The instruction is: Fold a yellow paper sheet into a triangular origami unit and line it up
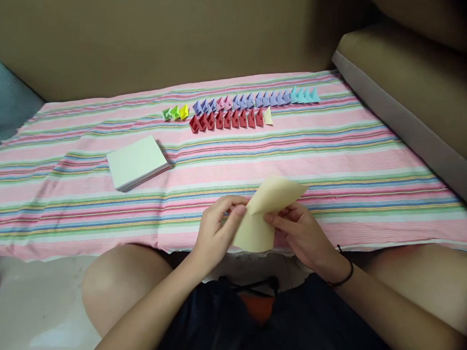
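A pale yellow paper sheet (268, 207), bent over along a fold, is held between both hands above the near edge of the striped cloth (352, 164). My left hand (216, 228) pinches its left side with thumb and fingers. From the right, my right hand (302, 231) grips the sheet, fingers closed on the paper; a dark band circles that wrist. Far back on the cloth stand two rows of small folded paper boats (239, 109): green, yellow, purple, pink and blue behind, red and one cream in front.
A stack of white paper squares (137, 162) lies on the cloth to the left. A tan wall runs behind, a cushioned seat (412, 89) at the right, something blue-grey at the far left. My bare knees and dark shorts fill the foreground.
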A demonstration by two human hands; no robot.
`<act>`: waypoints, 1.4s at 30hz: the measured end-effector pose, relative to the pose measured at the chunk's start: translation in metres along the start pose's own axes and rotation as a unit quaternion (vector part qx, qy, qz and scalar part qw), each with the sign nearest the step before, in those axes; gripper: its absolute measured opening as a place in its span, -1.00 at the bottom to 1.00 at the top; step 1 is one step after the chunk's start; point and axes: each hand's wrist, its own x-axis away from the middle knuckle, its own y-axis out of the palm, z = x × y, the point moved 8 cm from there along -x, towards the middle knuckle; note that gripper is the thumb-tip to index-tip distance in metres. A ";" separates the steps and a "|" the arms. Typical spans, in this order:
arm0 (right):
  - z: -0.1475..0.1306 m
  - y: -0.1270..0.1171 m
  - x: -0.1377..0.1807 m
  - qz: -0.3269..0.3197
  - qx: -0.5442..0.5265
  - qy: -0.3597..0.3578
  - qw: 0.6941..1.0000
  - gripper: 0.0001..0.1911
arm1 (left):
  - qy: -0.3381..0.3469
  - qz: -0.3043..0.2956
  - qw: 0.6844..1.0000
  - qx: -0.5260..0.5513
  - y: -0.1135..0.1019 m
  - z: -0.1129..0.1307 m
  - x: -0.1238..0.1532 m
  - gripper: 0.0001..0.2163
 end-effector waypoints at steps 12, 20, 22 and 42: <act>-0.085 0.008 0.019 -0.004 0.397 -0.368 0.841 -0.29 | 0.190 0.033 0.958 -0.210 -0.003 0.027 0.006 -0.75; -0.086 0.036 0.032 -0.044 0.549 -0.429 0.716 -0.83 | 0.200 0.011 0.958 -0.205 0.003 0.032 0.010 -0.87; -0.085 0.035 0.032 -0.045 0.537 -0.423 0.728 -0.86 | 0.203 0.001 0.962 -0.181 0.003 0.034 0.009 -0.90; -0.113 -0.005 0.021 0.066 0.553 -0.356 0.750 -0.92 | 0.137 -0.008 0.966 -0.218 -0.023 0.038 -0.002 -0.90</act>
